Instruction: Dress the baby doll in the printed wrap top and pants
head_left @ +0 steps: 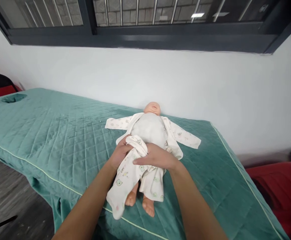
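Note:
A baby doll (152,108) lies on its back, head toward the wall and bare feet (148,206) toward me. Its white printed jacket (185,134) is spread open around a plain pale torso (149,128), sleeves stretched to both sides. Over the doll's legs I hold a pair of white baby pants (128,173) with small animal prints. My left hand (120,151) grips one side of the bunched waistband, and my right hand (160,156) grips the other. One pant leg hangs beside the feet; the other covers a lower leg.
A green quilted cover (60,133) drapes the bed, with a face hole (14,97) at the far left. Behind it rise a white wall (210,86) and a dark window frame (160,37). A red object (280,193) stands at the right.

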A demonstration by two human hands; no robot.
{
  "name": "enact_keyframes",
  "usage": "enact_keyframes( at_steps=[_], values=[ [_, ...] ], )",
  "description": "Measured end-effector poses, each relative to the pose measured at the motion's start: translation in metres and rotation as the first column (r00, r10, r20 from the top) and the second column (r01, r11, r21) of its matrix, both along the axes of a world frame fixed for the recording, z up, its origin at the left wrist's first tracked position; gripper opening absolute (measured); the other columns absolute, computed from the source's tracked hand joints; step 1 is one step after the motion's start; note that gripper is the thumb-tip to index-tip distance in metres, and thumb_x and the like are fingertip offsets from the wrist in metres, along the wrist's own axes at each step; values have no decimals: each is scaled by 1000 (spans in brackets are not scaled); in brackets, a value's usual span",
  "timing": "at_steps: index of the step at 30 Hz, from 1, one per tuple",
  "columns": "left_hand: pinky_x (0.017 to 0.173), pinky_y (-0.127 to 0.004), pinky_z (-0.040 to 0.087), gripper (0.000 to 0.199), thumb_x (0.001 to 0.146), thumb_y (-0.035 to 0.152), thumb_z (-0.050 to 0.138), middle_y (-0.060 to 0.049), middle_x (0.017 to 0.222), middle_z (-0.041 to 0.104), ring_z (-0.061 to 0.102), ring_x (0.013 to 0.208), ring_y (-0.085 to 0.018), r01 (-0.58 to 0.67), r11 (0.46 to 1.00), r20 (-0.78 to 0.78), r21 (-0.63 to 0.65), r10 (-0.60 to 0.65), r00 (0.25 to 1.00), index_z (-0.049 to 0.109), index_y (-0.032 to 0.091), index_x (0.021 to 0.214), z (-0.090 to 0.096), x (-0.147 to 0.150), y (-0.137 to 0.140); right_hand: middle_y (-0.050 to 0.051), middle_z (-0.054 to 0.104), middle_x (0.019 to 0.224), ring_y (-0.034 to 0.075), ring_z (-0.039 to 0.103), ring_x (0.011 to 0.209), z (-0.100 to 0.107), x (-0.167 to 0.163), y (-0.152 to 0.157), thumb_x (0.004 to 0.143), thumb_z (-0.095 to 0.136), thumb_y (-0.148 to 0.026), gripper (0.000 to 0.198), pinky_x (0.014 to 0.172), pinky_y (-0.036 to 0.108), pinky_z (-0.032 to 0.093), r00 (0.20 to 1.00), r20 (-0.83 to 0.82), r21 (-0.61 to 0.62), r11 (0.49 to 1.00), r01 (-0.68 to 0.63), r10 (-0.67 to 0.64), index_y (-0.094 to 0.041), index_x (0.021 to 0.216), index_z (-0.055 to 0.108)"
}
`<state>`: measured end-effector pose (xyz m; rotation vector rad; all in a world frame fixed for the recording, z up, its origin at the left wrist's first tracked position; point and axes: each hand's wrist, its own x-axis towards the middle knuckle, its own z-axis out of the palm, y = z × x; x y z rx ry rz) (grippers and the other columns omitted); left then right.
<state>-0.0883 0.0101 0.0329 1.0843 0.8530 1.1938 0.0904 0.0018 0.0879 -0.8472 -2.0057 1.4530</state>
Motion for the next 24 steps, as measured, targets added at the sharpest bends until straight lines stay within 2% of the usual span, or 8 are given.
enact_keyframes(
  at_steps=[3,6,8,10,14,19,21,24],
  values=[
    [74,-28,47,35,74,42,75,-4,88,69,63,80,-18,38,999,73,-9,-37,997,67,16,95,-2,-1,-1,2,74,99,24,66,96,-8,0,2,77,72,-37,31,87,36,51,976,-121,-95,981,170,-181,-21,104,74],
    [78,-30,49,57,66,43,82,-7,102,71,66,89,-23,176,984,84,24,-178,981,66,17,114,-1,-3,-3,4,75,94,24,68,92,-15,-2,6,74,73,-31,31,82,35,52,878,-260,-294,899,325,-402,-18,102,73],
    [83,-31,50,70,59,32,88,-8,110,70,66,95,-24,274,961,79,43,-276,958,63,18,122,2,-4,-4,4,75,92,24,68,90,-17,-3,8,71,73,-27,30,80,34,53,822,-316,-387,856,344,-474,-17,99,73],
    [85,-32,50,70,58,24,88,-8,112,70,66,95,-24,317,948,78,27,-318,945,63,18,124,5,-4,-6,4,75,91,23,68,85,-17,-3,9,68,73,-25,29,77,32,53,805,-331,-423,840,339,-492,-17,97,73],
    [77,-31,52,50,65,26,83,-8,95,73,67,80,-21,230,972,143,-44,-222,965,69,14,111,5,-2,-7,3,75,93,21,68,83,-11,-2,4,70,77,-30,35,73,30,53,871,-274,-399,872,284,-409,-19,103,72],
    [71,-28,50,42,54,14,82,-4,83,72,65,72,-18,90,992,247,-89,-65,967,71,14,94,5,-3,-8,3,71,114,25,63,109,0,2,-3,75,78,-36,48,97,37,48,978,-183,-171,983,69,-101,-22,120,68],
    [68,-26,49,37,52,12,81,-3,80,71,64,70,-17,66,994,281,-87,-40,959,70,14,87,7,-4,-9,3,72,113,26,62,112,0,4,-3,74,80,-34,52,100,39,46,989,-140,-136,990,23,-42,-22,123,67],
    [65,-25,48,34,57,14,80,-3,79,70,63,68,-16,100,992,320,-81,-70,945,69,13,89,7,-5,-10,4,72,112,25,63,110,-8,7,0,76,79,-32,51,100,38,46,982,-179,-183,983,20,-53,-20,123,67]
  ],
)
